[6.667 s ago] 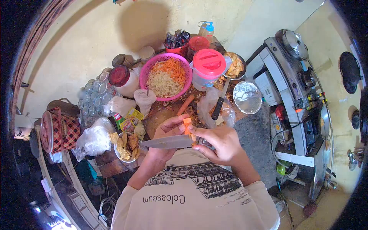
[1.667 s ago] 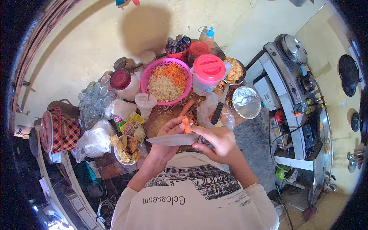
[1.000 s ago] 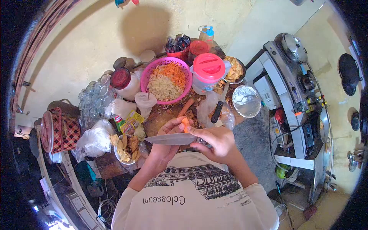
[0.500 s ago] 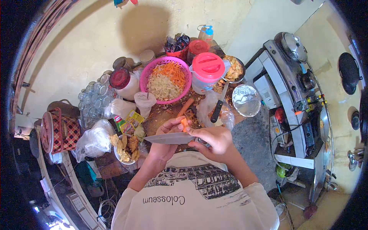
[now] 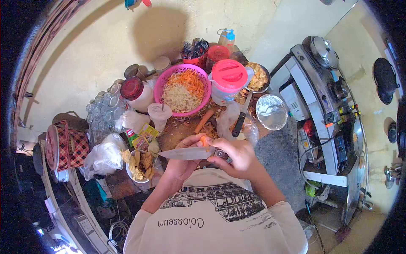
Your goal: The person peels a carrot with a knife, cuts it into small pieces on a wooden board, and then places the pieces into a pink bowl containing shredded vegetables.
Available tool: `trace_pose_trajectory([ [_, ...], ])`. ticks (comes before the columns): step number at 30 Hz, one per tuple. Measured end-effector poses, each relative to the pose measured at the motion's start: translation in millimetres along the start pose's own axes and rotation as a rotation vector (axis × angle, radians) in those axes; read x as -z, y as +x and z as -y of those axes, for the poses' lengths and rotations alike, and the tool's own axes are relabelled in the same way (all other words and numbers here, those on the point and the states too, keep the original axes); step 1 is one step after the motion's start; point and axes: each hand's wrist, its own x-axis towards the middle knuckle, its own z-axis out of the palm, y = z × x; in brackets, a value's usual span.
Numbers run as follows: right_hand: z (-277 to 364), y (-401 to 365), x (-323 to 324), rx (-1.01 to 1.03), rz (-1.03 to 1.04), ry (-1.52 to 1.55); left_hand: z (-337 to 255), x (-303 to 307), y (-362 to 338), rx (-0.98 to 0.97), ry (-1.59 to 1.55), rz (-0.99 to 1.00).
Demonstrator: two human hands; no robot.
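Observation:
My left hand is closed around a small piece of orange carrot, in front of my chest. My right hand grips a large kitchen knife by its handle, its wide blade pointing left across my left palm. The right thumb reaches over toward the carrot piece. Just beyond my hands, a longer carrot lies on the table among peelings. Farther back stands a pink basket holding shredded carrot and a pale shredded vegetable.
Right of the carrot, a black-handled knife rests on a plastic bag. A lidded pitcher stands behind it. At left are a bowl of fried food, seasoning packets and several glass jars. A stove is at right.
The knife blade has tilted slightly, showing its flat side more, and the right thumb has shifted closer to the carrot piece. Everything on the table stays put.

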Motion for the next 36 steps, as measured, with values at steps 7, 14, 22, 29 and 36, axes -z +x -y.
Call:
trace_pose_trajectory([
  [7,0,2,-1,-0.022,-0.069,0.091,8,16,0,0.025,0.066,0.090],
  [14,7,3,12,-0.059,0.105,0.059,8,16,2,0.061,0.045,0.040],
  [22,2,-2,3,-0.044,0.019,0.074,11,20,0,0.016,0.129,0.023],
  [29,-1,-3,-2,-0.012,-0.046,0.063,10,9,-8,0.016,0.140,0.017],
  [36,-4,-6,-3,-0.029,-0.072,0.094,8,2,-10,0.111,0.240,0.001],
])
